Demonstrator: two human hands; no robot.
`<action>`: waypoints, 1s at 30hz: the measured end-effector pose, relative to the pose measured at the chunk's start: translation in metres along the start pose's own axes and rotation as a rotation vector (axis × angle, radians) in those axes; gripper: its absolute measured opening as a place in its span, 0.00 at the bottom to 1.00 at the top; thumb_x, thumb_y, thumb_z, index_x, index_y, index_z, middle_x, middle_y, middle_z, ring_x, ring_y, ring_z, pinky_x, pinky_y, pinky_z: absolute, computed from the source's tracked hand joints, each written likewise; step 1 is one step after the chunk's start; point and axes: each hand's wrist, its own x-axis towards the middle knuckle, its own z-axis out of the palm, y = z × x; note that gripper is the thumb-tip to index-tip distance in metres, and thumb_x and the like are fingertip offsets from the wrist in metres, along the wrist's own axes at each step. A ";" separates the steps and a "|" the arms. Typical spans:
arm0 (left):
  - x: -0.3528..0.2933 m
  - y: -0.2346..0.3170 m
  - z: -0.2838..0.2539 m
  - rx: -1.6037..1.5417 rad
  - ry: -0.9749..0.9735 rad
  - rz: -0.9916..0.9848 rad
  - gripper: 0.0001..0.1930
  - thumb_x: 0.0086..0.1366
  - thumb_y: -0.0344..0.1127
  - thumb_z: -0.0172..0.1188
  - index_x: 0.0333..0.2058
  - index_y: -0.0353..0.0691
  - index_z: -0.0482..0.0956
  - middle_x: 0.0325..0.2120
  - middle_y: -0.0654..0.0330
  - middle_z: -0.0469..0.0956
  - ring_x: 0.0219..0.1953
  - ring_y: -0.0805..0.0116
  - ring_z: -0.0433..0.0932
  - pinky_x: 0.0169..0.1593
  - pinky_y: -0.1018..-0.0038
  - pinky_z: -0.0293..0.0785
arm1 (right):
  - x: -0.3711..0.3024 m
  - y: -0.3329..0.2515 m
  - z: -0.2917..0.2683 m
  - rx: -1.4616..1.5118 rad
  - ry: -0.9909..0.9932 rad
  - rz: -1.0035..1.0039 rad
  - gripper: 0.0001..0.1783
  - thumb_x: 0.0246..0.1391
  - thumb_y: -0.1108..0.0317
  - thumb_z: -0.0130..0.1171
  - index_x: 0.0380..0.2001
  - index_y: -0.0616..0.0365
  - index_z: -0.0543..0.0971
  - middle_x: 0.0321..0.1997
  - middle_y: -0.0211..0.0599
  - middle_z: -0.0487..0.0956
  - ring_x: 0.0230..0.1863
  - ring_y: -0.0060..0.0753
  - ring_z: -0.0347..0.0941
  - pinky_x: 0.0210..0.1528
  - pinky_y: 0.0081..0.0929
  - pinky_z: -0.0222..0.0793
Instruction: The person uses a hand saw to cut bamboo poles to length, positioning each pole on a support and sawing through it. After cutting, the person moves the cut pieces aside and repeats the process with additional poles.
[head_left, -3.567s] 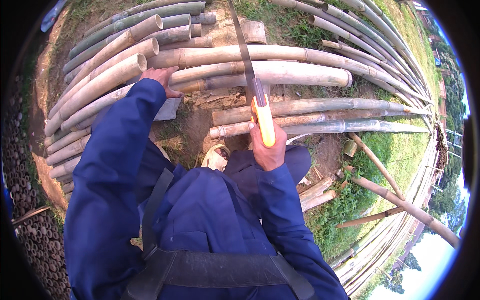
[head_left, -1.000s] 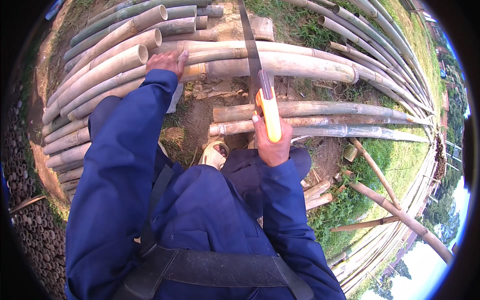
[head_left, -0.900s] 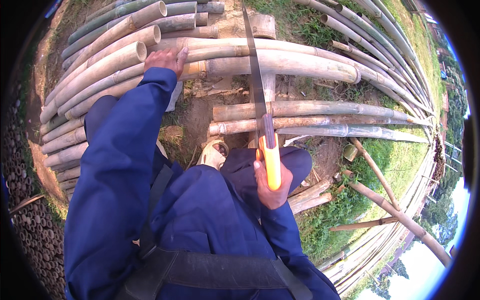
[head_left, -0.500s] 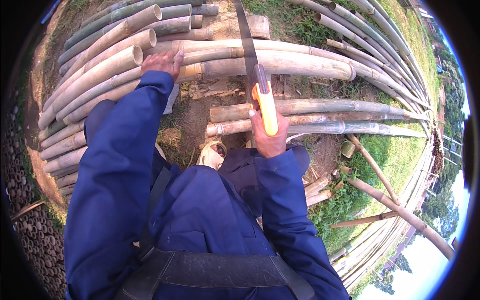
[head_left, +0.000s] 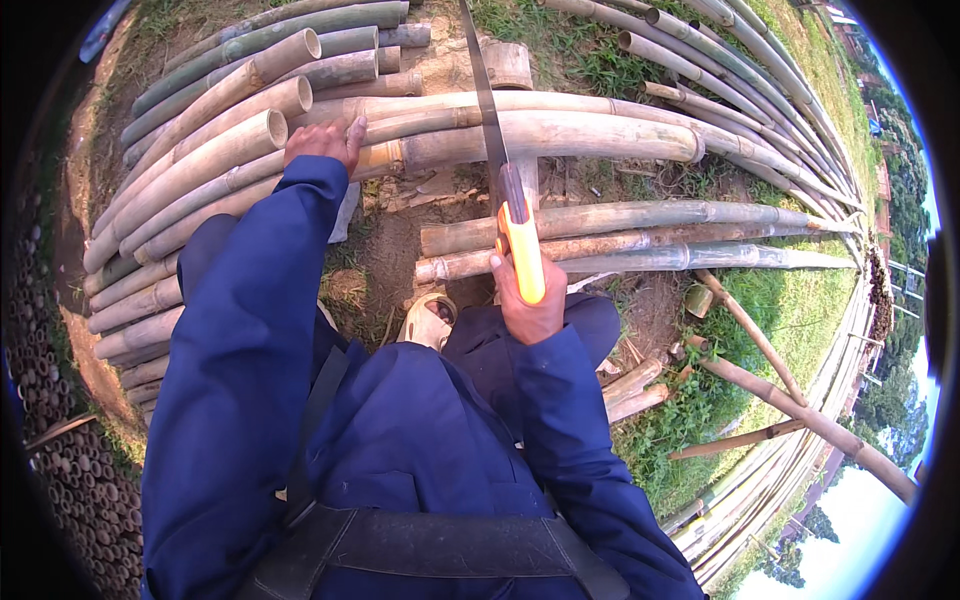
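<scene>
My right hand [head_left: 530,312] is closed around the orange handle of a handsaw [head_left: 526,262]. The saw's long dark blade points away from me and lies across the bamboo poles in front of me. Beneath it is a thick, pale bamboo pole [head_left: 590,135], whose cut end faces right. My left hand [head_left: 322,143], left of the blade, grips a bamboo pole [head_left: 425,122] beside the thick one, fingers over its top and thumb apart. Exactly where the teeth meet the bamboo is too small to make out.
Cut bamboo lengths [head_left: 215,155] lie stacked at the left. Two or more poles [head_left: 640,214] lie nearer me on the right, and longer ones [head_left: 690,65] fan out at the far right. A bamboo frame [head_left: 790,400] stands over grass at the lower right. My shoe [head_left: 430,318] is below.
My right hand has drawn the saw back toward me, its handle now lower and nearer my body. My left hand stays on the bamboo.
</scene>
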 end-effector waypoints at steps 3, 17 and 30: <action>-0.005 0.000 -0.008 -0.026 -0.027 -0.032 0.31 0.75 0.60 0.41 0.34 0.40 0.84 0.32 0.46 0.84 0.39 0.47 0.83 0.50 0.56 0.74 | -0.106 -0.010 -0.034 -0.080 -0.064 0.208 0.19 0.58 0.76 0.64 0.53 0.70 0.79 0.33 0.43 0.83 0.31 0.25 0.79 0.38 0.24 0.74; 0.005 -0.002 0.001 -0.059 0.152 0.066 0.28 0.74 0.59 0.44 0.35 0.41 0.84 0.29 0.47 0.84 0.36 0.50 0.83 0.46 0.60 0.74 | -0.070 -0.005 -0.015 -0.054 0.008 0.147 0.14 0.57 0.76 0.66 0.46 0.69 0.80 0.32 0.41 0.83 0.31 0.24 0.79 0.36 0.25 0.73; 0.001 0.000 -0.018 -0.083 -0.129 0.015 0.32 0.75 0.60 0.39 0.39 0.39 0.85 0.32 0.51 0.85 0.38 0.55 0.84 0.53 0.62 0.73 | -0.018 -0.006 -0.003 0.089 0.009 0.122 0.06 0.64 0.72 0.60 0.32 0.63 0.78 0.18 0.28 0.73 0.17 0.17 0.67 0.20 0.18 0.62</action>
